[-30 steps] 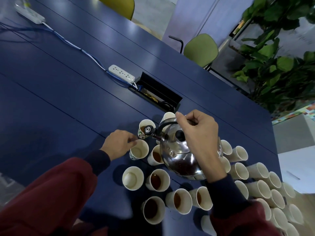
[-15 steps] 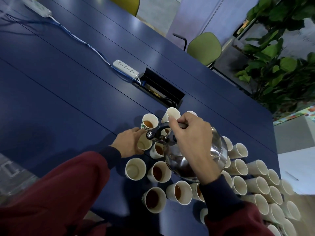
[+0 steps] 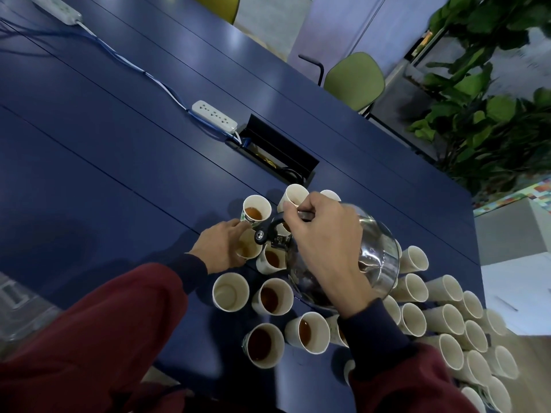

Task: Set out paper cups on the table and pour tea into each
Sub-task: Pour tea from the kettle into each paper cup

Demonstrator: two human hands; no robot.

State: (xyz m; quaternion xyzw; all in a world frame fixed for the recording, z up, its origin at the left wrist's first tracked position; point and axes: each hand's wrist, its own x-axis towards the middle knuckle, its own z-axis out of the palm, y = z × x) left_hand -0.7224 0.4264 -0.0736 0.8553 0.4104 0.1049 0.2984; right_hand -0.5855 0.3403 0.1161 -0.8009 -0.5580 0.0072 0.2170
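My right hand (image 3: pixel 323 242) grips the black handle of a shiny steel kettle (image 3: pixel 378 257), which is tilted with its spout (image 3: pixel 259 236) over a paper cup (image 3: pixel 249 248). That cup has a little tea in it, and my left hand (image 3: pixel 219 247) holds its side. Around it stand several cups with brown tea, such as one behind it (image 3: pixel 256 211) and one at the near edge (image 3: pixel 262 344). An empty cup (image 3: pixel 230 291) stands just below my left hand. Many empty cups (image 3: pixel 447 320) are crowded to the right of the kettle.
On the dark blue table (image 3: pixel 104 162) a white power strip (image 3: pixel 214 116) and its blue cable lie beside an open black cable box (image 3: pixel 280 153). A second strip (image 3: pixel 56 7) is far left. Green chairs (image 3: pixel 354 79) and a leafy plant (image 3: pixel 483 93) stand beyond the table.
The kettle has tipped further and its spout has come over the cup in my left hand. My left hand has closed round that cup, which now shows some tea.
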